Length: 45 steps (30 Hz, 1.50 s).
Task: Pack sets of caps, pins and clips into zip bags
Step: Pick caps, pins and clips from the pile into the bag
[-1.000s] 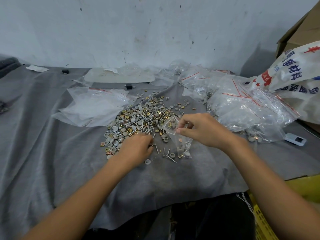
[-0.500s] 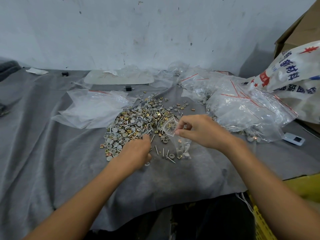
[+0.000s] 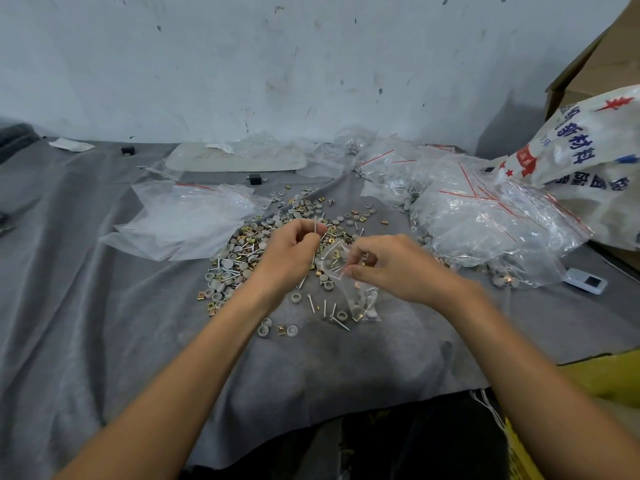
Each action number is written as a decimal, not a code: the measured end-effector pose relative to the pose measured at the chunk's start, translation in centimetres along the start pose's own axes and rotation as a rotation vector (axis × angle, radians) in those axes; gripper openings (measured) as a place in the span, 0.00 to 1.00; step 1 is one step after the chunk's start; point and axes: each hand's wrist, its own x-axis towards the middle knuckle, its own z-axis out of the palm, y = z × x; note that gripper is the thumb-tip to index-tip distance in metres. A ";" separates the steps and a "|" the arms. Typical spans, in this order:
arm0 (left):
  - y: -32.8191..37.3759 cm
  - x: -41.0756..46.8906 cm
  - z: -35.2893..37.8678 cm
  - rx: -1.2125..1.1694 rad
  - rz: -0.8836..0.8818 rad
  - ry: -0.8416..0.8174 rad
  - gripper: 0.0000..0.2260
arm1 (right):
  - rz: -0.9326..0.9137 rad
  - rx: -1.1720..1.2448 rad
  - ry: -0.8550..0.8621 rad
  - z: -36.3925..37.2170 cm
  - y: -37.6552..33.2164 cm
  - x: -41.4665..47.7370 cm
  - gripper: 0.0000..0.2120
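Pins (image 3: 316, 226) are pinched nearly upright in the left hand (image 3: 289, 249), just left of the zip bag (image 3: 356, 303), whose top edge is pinched by the right hand (image 3: 391, 268). The bag hangs to the worktop (image 3: 104, 323); its mouth seemingly faces the pins.

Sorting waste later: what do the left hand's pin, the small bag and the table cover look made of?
Pin: likely metal, thin, silvery glint. Small bag: clear glossy plastic film, contents show through. Table cover: grey matte fabric, probably felt, creased.
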 end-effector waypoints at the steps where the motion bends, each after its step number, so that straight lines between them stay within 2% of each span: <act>1: 0.1 0.0 0.3 -0.012 0.012 -0.006 0.08 | -0.003 -0.004 0.002 0.0 0.0 0.0 0.04; 11: -0.7 0.0 0.3 0.143 0.076 -0.036 0.08 | -0.009 0.018 0.002 -0.1 0.1 0.1 0.06; 16: -0.6 -0.1 0.0 0.198 0.116 -0.067 0.01 | -0.010 0.029 0.003 -0.1 0.0 0.0 0.05; 19: -0.8 -0.2 -0.5 0.258 0.121 -0.002 0.02 | 0.002 0.036 0.006 -0.2 0.1 -0.1 0.05; 22: -1.7 -0.7 -1.0 0.431 0.090 0.029 0.02 | 0.013 0.053 0.002 -0.4 0.2 -0.2 0.05; 26: -3.4 -1.4 -0.7 0.864 0.056 -0.229 0.09 | 0.017 0.057 -0.009 -0.5 0.0 -0.2 0.06; 28: -4.2 -1.6 -0.5 1.078 0.062 -0.262 0.14 | 0.019 0.052 -0.013 -0.5 0.0 -0.2 0.06; 30: -4.7 -1.5 -0.5 1.148 0.036 -0.250 0.16 | 0.020 0.052 -0.014 -0.5 0.0 -0.2 0.05; 39: -5.3 -1.2 -0.7 1.024 0.060 -0.239 0.12 | 0.028 0.064 -0.010 -0.6 0.3 -0.3 0.05; 42: -4.4 -1.2 -1.0 0.879 0.078 -0.120 0.06 | 0.028 0.054 -0.012 -0.5 0.3 -0.3 0.05; 45: -2.6 -1.0 -1.7 0.720 0.117 0.060 0.06 | 0.026 0.049 -0.005 -0.4 0.4 -0.2 0.05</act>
